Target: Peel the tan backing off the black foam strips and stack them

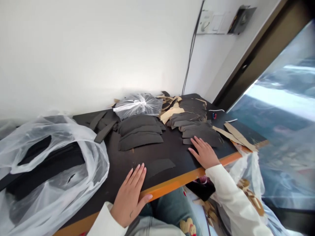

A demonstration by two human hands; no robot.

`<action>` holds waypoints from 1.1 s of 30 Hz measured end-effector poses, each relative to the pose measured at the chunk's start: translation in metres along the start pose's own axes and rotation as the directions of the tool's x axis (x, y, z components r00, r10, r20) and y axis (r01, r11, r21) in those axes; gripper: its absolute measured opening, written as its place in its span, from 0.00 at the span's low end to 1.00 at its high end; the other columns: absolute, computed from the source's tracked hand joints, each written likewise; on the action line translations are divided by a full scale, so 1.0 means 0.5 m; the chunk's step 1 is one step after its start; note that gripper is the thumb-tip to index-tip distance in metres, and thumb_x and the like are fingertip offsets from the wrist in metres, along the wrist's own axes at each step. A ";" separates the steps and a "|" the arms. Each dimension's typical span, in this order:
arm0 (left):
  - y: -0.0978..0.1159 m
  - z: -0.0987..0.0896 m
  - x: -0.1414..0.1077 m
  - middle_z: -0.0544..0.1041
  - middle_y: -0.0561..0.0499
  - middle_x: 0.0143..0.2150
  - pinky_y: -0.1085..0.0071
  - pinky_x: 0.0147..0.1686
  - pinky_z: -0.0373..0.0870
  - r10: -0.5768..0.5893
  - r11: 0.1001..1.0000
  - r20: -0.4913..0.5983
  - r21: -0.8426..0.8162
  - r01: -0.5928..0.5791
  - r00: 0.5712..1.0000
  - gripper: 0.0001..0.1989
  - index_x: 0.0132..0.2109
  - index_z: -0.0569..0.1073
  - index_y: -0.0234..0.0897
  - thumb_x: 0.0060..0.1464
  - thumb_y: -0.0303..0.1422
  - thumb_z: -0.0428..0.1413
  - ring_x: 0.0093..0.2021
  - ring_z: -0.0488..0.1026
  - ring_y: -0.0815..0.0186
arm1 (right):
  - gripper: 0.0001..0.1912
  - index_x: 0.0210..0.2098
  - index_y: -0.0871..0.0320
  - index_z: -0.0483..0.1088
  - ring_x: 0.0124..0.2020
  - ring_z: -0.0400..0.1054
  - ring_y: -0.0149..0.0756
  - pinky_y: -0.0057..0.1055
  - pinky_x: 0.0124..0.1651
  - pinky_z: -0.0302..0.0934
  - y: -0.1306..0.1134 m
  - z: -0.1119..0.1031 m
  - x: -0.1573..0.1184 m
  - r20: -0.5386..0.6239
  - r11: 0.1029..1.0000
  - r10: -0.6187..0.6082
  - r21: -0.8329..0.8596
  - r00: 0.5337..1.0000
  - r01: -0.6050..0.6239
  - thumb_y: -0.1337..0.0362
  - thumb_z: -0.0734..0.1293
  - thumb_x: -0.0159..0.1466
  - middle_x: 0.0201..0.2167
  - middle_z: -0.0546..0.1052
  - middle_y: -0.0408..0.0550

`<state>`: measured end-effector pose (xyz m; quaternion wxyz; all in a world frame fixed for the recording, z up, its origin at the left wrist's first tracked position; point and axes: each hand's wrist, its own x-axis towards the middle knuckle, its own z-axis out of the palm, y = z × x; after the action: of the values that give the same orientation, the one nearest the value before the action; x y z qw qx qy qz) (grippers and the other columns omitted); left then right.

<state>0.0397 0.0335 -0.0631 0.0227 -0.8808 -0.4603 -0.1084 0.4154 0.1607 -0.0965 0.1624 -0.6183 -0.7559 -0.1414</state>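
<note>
My left hand [130, 191] rests at the table's front edge with its fingers stretched out, holding nothing. Just beyond its fingertips lies a single curved black piece [161, 166], flat on the dark tabletop. My right hand [203, 152] lies with fingers apart on the near end of a fanned row of dark grey pieces [197, 131]. Between the hands and farther back sits a stack of wider, curved black pieces [140, 132]. I cannot tell what material the pieces are.
An open clear plastic bag [98, 170] with black material inside covers the table's left side. A knotted plastic bag [139, 105] stands at the back by the wall. Brown strips [240, 136] lie at the right edge. Another bag [251, 173] hangs below, near a glass pane [287, 131].
</note>
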 end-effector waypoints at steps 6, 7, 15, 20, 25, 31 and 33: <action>-0.007 0.009 0.001 0.55 0.39 0.70 0.54 0.62 0.62 0.012 1.000 -0.008 -0.010 -0.012 1.000 0.42 0.72 0.38 0.34 0.62 0.49 0.48 0.68 0.57 0.53 | 0.13 0.44 0.54 0.77 0.39 0.74 0.36 0.36 0.50 0.65 -0.039 -0.088 -0.089 -0.141 0.990 -0.138 0.003 0.980 0.140 0.59 0.62 0.69 0.41 0.81 0.44; -0.007 0.008 0.002 0.56 0.39 0.70 0.53 0.62 0.62 0.010 1.000 -0.005 -0.019 -0.010 1.000 0.42 0.72 0.39 0.34 0.62 0.49 0.48 0.68 0.57 0.53 | 0.12 0.43 0.53 0.78 0.38 0.74 0.35 0.33 0.47 0.66 -0.044 -0.099 -0.098 -0.142 0.987 -0.155 0.008 0.978 0.158 0.61 0.62 0.69 0.41 0.81 0.43; 0.023 -0.035 0.019 0.66 0.44 0.64 0.49 0.62 0.61 -0.135 0.963 -0.137 -0.250 0.098 0.981 0.18 0.59 0.69 0.42 0.63 0.37 0.50 0.64 0.63 0.52 | 0.21 0.48 0.56 0.76 0.41 0.72 0.38 0.36 0.45 0.69 -0.086 -0.134 -0.150 -0.099 0.875 -0.360 0.309 0.928 0.373 0.49 0.67 0.63 0.41 0.80 0.51; 0.080 -0.082 0.039 0.75 0.49 0.36 0.69 0.36 0.72 -0.346 0.662 0.009 -0.706 0.250 0.938 0.11 0.37 0.76 0.39 0.62 0.35 0.51 0.34 0.73 0.66 | 0.11 0.45 0.54 0.76 0.37 0.71 0.35 0.33 0.41 0.69 -0.143 -0.157 -0.177 -0.268 0.833 -0.339 0.360 0.902 0.420 0.69 0.65 0.65 0.36 0.80 0.46; 0.114 -0.088 0.067 0.75 0.50 0.31 0.75 0.24 0.66 -0.317 0.151 0.405 -0.871 0.467 0.858 0.14 0.34 0.77 0.36 0.56 0.43 0.57 0.27 0.68 0.71 | 0.14 0.41 0.55 0.77 0.36 0.72 0.34 0.31 0.37 0.70 -0.227 -0.192 -0.170 -0.472 0.820 -0.166 0.422 0.866 0.387 0.75 0.72 0.56 0.32 0.80 0.44; 0.097 -0.084 0.073 0.68 0.55 0.20 0.77 0.19 0.60 -0.267 -0.183 0.562 -0.827 0.532 0.783 0.18 0.31 0.74 0.33 0.48 0.47 0.61 0.21 0.63 0.72 | 0.20 0.44 0.49 0.77 0.38 0.74 0.34 0.31 0.40 0.72 -0.269 -0.195 -0.145 -0.548 0.817 -0.127 0.415 0.827 0.400 0.76 0.73 0.55 0.33 0.81 0.41; 0.090 -0.087 0.067 0.68 0.55 0.21 0.77 0.20 0.60 -0.273 -0.176 0.535 -0.845 0.505 0.799 0.18 0.31 0.73 0.34 0.49 0.47 0.61 0.22 0.63 0.72 | 0.19 0.45 0.50 0.76 0.39 0.74 0.36 0.33 0.42 0.72 -0.276 -0.194 -0.135 -0.534 0.813 -0.145 0.415 0.833 0.408 0.75 0.72 0.56 0.34 0.81 0.41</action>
<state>0.0874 0.0287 -0.0110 -0.6760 -0.4450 -0.4880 -0.3269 0.2991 0.0333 -0.0385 0.4792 -0.3768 -0.7856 -0.1062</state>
